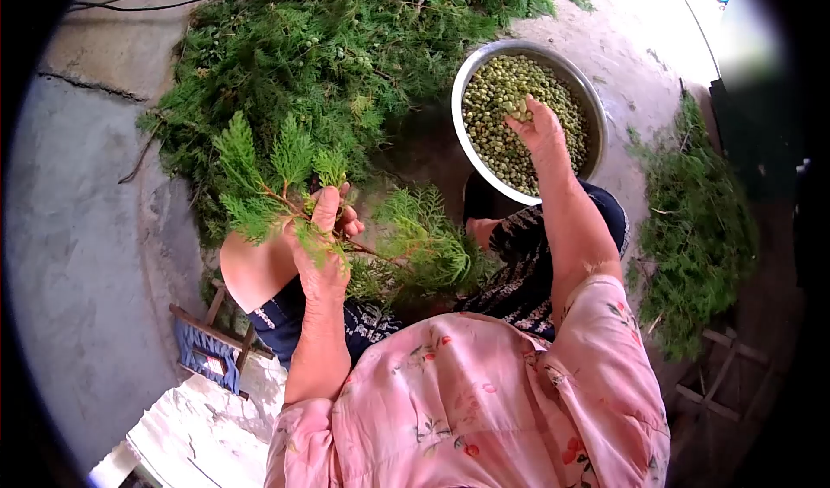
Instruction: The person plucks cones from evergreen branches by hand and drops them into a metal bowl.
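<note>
A leafy green branch [402,259] with a reddish stem lies across my lap, and my left hand [324,233] is closed round its stem. Feathery sprigs stick out on both sides of that hand. My right hand [538,127] is over a round metal basin [596,108] filled with small green cones [510,95]. Its fingers are bent together at the surface of the cones, with some greenish cones at the fingertips.
A large heap of green branches [303,64] lies ahead and to the left. More branches [696,229] lie at the right. A small blue-strapped stool [207,356] is at the lower left. Black cables [173,1] cross the upper left floor.
</note>
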A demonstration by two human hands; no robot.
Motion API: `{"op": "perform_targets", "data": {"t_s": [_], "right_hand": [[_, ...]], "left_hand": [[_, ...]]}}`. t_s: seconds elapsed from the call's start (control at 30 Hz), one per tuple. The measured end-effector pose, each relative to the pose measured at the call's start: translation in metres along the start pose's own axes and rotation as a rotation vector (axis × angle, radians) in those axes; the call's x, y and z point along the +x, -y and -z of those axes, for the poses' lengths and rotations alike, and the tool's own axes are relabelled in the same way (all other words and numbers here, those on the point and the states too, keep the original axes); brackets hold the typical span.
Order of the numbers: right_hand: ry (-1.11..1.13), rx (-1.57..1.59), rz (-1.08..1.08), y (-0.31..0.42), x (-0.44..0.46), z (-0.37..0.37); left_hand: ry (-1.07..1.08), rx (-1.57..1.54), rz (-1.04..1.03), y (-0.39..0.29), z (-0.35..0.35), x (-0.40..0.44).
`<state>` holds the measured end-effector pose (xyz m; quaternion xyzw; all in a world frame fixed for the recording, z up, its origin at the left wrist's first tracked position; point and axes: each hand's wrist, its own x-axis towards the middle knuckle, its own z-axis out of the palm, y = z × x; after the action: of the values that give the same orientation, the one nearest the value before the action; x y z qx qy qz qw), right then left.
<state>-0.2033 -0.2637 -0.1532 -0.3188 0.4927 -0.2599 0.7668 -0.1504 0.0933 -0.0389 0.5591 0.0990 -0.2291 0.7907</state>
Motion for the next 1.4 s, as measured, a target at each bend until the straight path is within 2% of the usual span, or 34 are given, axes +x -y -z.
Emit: {"op": "perform_targets", "data": {"t_s": [0.13, 0.2, 0.27, 0.33, 0.4, 0.47, 0.57, 0.67, 0.8, 0.83, 0.97, 1.03, 1.07, 1.13, 1.2, 1.27, 1.33, 1.37, 1.4], "right_hand": [[-0.002, -0.073, 0.016, 0.0, 0.028, 0.01], [-0.102, -0.051, 0.094, 0.0, 0.033, 0.011], [-0.018, 0.002, 0.094, 0.003, 0.024, 0.016], [-0.065, 0.014, 0.149, 0.006, 0.005, 0.008], [-0.04, -0.023, 0.162, 0.006, -0.009, 0.004], [0.056, -0.099, 0.201, 0.014, -0.076, -0.025], [0.4, -0.167, 0.128, -0.004, -0.132, -0.043], [0.629, -0.498, 0.119, -0.016, -0.201, -0.073], [0.848, -0.5, 0.125, -0.043, -0.222, -0.084], [0.889, -0.499, 0.052, -0.041, -0.227, -0.085], [0.901, -0.469, 0.043, -0.048, -0.23, -0.086], [0.903, -0.299, -0.05, -0.048, -0.233, -0.087], [0.948, -0.087, -0.218, -0.054, -0.225, -0.082], [0.874, 0.131, -0.345, -0.061, -0.218, -0.078], [0.802, 0.077, -0.287, -0.055, -0.22, -0.077], [0.649, -0.05, -0.174, -0.048, -0.208, -0.068], [0.449, -0.126, -0.173, -0.028, -0.189, -0.06], [0.288, 0.02, -0.101, -0.017, -0.186, -0.056], [0.297, 0.02, -0.056, -0.009, -0.175, -0.045]], "left_hand": [[-0.003, 0.101, -0.014, -0.01, -0.01, -0.008], [-0.017, 0.098, -0.047, -0.002, -0.009, -0.001], [-0.031, 0.094, -0.082, 0.001, -0.008, 0.003], [0.06, 0.094, -0.033, -0.001, -0.004, 0.005], [0.052, 0.07, 0.034, -0.002, -0.004, 0.006], [0.082, -0.125, 0.124, -0.001, -0.005, 0.008], [0.116, -0.211, 0.146, -0.011, -0.011, 0.001], [0.191, -0.277, 0.208, -0.01, -0.005, 0.0], [0.189, -0.176, 0.129, -0.004, -0.012, -0.012], [0.19, -0.135, 0.133, -0.001, -0.011, -0.011], [0.223, -0.11, 0.155, 0.002, -0.004, -0.008], [0.361, -0.249, 0.13, 0.004, 0.003, -0.012], [0.378, -0.253, 0.136, 0.003, 0.002, -0.014], [0.238, -0.178, 0.063, -0.008, -0.009, -0.02], [0.162, -0.225, 0.075, -0.003, -0.007, -0.015], [0.177, -0.275, 0.122, 0.005, 0.003, -0.004], [0.152, -0.253, 0.087, 0.005, 0.006, 0.002], [0.194, -0.296, 0.068, 0.004, 0.007, 0.007], [0.229, -0.332, 0.051, 0.004, 0.01, 0.011]]}}
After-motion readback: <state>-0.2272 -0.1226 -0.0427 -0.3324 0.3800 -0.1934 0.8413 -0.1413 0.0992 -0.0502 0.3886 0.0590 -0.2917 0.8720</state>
